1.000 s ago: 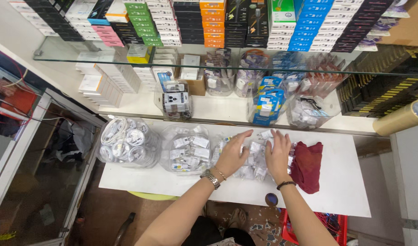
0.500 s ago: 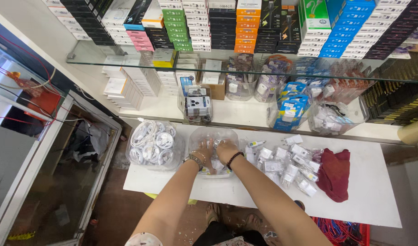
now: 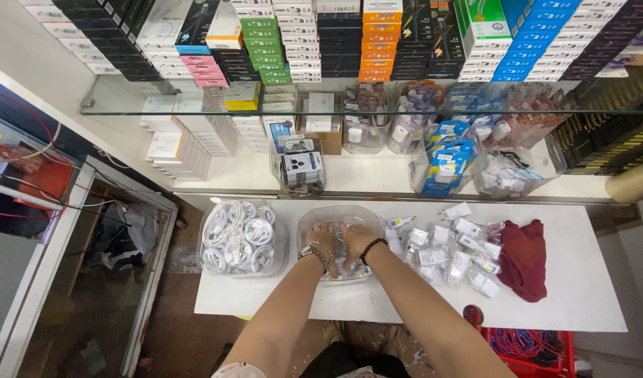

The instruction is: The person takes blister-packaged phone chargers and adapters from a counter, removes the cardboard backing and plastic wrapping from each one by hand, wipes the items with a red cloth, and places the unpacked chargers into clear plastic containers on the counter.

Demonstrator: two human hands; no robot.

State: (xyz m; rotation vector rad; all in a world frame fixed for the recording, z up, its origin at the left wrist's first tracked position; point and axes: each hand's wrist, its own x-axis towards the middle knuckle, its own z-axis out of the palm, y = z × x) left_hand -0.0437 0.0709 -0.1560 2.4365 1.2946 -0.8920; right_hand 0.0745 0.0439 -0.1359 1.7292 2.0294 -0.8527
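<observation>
Both hands are down inside a clear plastic tub [image 3: 314, 217] on the white counter [image 3: 405, 301]. My left hand [image 3: 326, 240], with a watch and bead bracelet at the wrist, rests palm-down on the small packets in it. Beside it lies my right hand [image 3: 355, 239], a dark band on its wrist, also flat on the contents. What the fingers grip is hidden. A loose pile of small bagged white chargers [image 3: 451, 248] lies just right of the tub. A second clear tub of coiled white cables [image 3: 239, 236] stands to the left.
A dark red cloth [image 3: 523, 255] lies at the pile's right. Behind the counter, a shelf carries clear tubs and boxes under a glass shelf [image 3: 195, 112] and stacked coloured boxes. A glass case [image 3: 62, 280] stands left; a red basket [image 3: 528, 346] sits on the floor at right.
Both hands moved left from the loose pile of bagged chargers into the middle clear tub, and now press deeper into it. The camera view also shifted.
</observation>
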